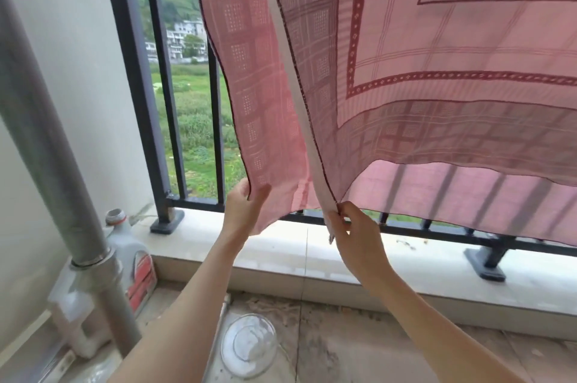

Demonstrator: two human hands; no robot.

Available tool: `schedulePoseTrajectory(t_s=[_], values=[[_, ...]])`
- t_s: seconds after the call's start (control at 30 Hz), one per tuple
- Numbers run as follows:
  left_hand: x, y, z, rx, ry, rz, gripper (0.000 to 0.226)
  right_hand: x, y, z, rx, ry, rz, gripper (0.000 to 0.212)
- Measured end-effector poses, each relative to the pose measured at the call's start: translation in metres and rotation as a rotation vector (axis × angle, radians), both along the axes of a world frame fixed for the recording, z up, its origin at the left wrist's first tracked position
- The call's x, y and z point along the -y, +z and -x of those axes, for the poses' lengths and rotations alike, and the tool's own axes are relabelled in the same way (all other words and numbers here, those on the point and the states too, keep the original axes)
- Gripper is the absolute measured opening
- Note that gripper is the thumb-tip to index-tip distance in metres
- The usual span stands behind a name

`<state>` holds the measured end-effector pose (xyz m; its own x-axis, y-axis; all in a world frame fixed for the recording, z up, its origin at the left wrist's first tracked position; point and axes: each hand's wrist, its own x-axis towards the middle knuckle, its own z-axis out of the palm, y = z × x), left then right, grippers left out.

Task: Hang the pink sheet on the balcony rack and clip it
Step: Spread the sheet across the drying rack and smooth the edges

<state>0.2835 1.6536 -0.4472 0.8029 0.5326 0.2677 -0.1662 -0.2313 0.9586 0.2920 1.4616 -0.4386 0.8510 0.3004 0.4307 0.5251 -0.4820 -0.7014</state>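
Observation:
The pink sheet (pixel 421 48), checked with dark red borders, hangs down from above the frame in two layers in front of the balcony railing. My left hand (pixel 242 209) grips the lower corner of the back layer at its left edge. My right hand (pixel 352 226) pinches the lower corner of the front layer, where a white hem strip runs down. The rack and any clips are out of view above.
A black metal railing (pixel 137 76) stands on a pale stone ledge (pixel 281 251). A grey drain pipe (pixel 53 164) runs down at left, with a white jug (pixel 134 261) behind it. A clear glass bowl (pixel 249 343) lies on the floor below my arms.

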Motion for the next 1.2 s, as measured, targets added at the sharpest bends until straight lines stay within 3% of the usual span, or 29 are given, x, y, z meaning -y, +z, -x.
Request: schedulePoseTrajectory(t_s=[0.1,0.17,0.3,0.43,0.5,0.63,0.8,1.03,1.13,1.2], values=[[-0.003,-0.024,0.021,-0.069,0.058,-0.102,0.028,-0.007,-0.024,0.021,0.090,0.023,-0.032,0.023],[0.003,-0.036,0.033,-0.066,0.089,-0.112,0.021,-0.011,-0.034,0.031,0.153,0.041,-0.050,0.033],[0.027,-0.074,0.066,-0.130,0.031,0.073,0.019,-0.013,-0.050,0.052,0.241,0.086,-0.069,0.047],[0.043,-0.118,0.109,-0.122,0.005,0.161,0.037,-0.009,-0.073,0.074,0.276,0.058,-0.103,0.035],[0.049,-0.124,0.127,-0.065,-0.016,0.177,0.038,-0.008,-0.085,0.083,0.250,0.067,-0.111,0.031],[0.052,-0.119,0.146,0.002,-0.023,0.213,0.007,-0.004,-0.103,0.102,0.188,0.076,-0.078,0.028],[0.050,-0.106,0.161,0.052,-0.005,0.243,0.008,-0.012,-0.119,0.125,0.048,0.148,0.004,0.022],[0.045,-0.105,0.190,0.146,-0.067,0.221,0.041,-0.033,-0.117,0.140,-0.205,0.254,-0.064,0.023],[0.053,-0.090,0.198,0.231,0.012,0.143,0.022,-0.037,-0.115,0.142,-0.259,0.241,-0.150,0.022],[0.059,-0.083,0.201,0.254,0.011,-0.039,0.022,-0.035,-0.114,0.145,-0.282,0.205,-0.210,0.020]])
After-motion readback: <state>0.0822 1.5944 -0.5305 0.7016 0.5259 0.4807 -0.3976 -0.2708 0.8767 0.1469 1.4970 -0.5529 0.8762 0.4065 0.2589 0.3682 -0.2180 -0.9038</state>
